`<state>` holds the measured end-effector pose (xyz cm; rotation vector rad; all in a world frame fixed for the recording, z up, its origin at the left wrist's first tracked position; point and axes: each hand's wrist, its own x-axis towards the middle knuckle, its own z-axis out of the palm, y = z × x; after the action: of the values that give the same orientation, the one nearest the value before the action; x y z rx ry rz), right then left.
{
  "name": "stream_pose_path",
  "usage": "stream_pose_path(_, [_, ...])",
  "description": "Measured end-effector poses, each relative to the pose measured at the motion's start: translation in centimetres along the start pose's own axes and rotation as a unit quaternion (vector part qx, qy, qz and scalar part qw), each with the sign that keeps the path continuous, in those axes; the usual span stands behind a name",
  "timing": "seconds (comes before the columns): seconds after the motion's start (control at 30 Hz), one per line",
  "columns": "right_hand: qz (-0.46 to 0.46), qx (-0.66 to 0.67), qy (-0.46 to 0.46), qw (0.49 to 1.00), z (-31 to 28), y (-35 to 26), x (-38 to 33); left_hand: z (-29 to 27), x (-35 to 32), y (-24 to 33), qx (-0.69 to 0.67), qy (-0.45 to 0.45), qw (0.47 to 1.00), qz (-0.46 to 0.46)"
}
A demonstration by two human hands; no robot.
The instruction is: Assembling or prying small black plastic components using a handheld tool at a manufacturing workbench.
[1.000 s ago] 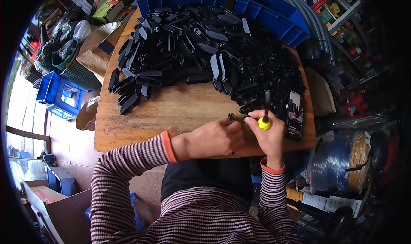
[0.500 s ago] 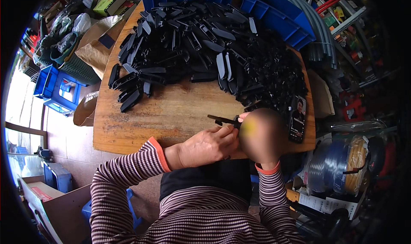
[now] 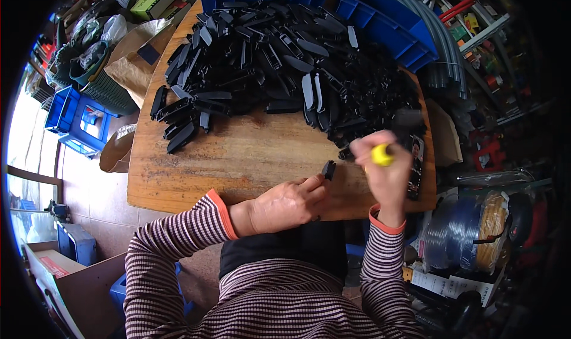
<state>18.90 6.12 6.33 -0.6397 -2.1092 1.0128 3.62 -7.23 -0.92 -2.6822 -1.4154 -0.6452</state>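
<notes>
A wooden table fills the middle of the frame, its bare surface showing across the centre and down to its near edge. A broad heap of black plastic parts covers its upper half, spreading from the left side round to the right edge, with long flat pieces toward the left and centre. Two blue crates stand at the top of the frame, just beyond the heap. Wrapped coils of tubing sit at the lower right, and a brown paper bag is at the upper left, beside the table. Below centre, the left hand is over the table's near edge, its thumb and fingers pinched together on one small black piece. Right of centre, the right hand, blurred, is raised with its fingers curled around a yellow-handled tool, well apart from that piece. A phone, partly hidden by this hand, lies near the table's right edge. The yellow-handled tool shows its bright handle; its shaft is too blurred to make out. The small black piece sticks up from the left fingertips, just right of centre in the frame
</notes>
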Motion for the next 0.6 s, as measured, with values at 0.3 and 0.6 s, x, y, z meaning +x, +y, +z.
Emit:
stream_pose_path(0.3, [-0.049,0.153,0.194,0.968,2.2,2.0,1.3,-0.3,-0.1,-0.4,-0.039,0.002,0.999,0.0])
stream_pose_path(0.6, [0.162,-0.264,0.05,0.949,-4.2,4.1,-2.1,1.1,3.2,-3.6,-0.004,-0.002,0.997,0.073])
